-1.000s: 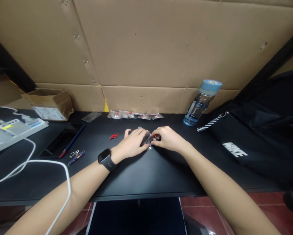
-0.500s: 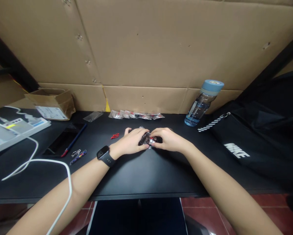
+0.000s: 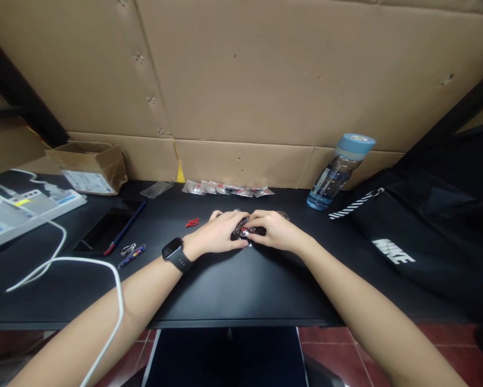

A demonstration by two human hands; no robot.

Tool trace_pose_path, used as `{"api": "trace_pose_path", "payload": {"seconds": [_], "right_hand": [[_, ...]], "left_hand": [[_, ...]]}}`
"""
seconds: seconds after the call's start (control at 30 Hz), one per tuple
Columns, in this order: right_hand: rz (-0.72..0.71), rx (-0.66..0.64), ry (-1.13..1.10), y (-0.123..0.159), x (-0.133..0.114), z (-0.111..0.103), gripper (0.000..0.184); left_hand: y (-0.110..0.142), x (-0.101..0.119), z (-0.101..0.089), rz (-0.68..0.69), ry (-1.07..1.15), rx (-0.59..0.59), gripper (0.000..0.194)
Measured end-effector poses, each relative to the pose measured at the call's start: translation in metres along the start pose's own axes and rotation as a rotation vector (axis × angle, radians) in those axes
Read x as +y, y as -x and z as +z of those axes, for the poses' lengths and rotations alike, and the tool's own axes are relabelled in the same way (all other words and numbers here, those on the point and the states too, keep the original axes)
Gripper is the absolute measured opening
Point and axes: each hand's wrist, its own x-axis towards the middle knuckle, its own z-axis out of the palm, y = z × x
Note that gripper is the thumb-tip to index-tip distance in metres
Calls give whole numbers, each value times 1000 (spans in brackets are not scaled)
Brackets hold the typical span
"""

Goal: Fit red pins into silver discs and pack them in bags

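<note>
My left hand (image 3: 217, 235), with a black smartwatch (image 3: 176, 255) on its wrist, and my right hand (image 3: 274, 231) meet at the middle of the black desk (image 3: 233, 285). Both pinch a small clear plastic bag (image 3: 244, 232) that holds something red and black. The bag lies low on the desk between my fingertips, which hide most of it. A small red piece (image 3: 192, 222) lies just left of my left hand. A row of similar small clear bags (image 3: 227, 188) lies behind my hands, against the cardboard wall.
A blue-capped water bottle (image 3: 338, 172) stands at the back right, beside a black bag (image 3: 423, 236). At the left are an open cardboard box (image 3: 89, 166), a dark tablet with a pen (image 3: 116, 234), a keyring (image 3: 130, 252), a power strip (image 3: 23, 207) and a white cable (image 3: 84, 266).
My hands have closed in tighter around the small bag, the right fingers now over it. The view has shifted slightly to the left and down.
</note>
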Motion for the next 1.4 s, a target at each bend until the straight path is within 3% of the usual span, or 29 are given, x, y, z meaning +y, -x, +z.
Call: {"api": "trace_pose_path", "payload": {"seconds": [0.27, 0.43, 0.57, 0.73, 0.83, 0.93, 1.03, 1.2, 1.33, 1.4], "right_hand": [[-76, -56, -133, 2, 12, -3, 23], [-49, 64, -72, 0, 11, 9, 14], [66, 156, 60, -5, 0, 19, 4], [291, 222, 290, -15, -11, 26, 21], [208, 150, 208, -14, -6, 21, 19], [151, 137, 52, -10, 3, 15, 15], [217, 196, 46, -10, 5, 15, 21], [309, 257, 159, -18, -3, 22, 29], [155, 94, -104, -10, 8, 6, 21], [145, 81, -183, -3, 17, -6, 10]], "left_hand": [[-1, -3, -3, 20, 70, -37, 58], [-1, -4, -1, 23, 65, -26, 56], [0, -5, 0, 24, 63, -17, 59], [0, -6, 0, 57, 73, 10, 57], [0, -8, -1, 39, 71, 9, 52], [-2, -9, -1, 44, 100, 13, 59], [-3, -8, 1, 84, 128, 6, 69], [-1, -7, 1, 87, 113, 3, 70], [0, -10, -4, 85, 98, -11, 66], [1, -12, -9, 74, 87, 15, 59]]}}
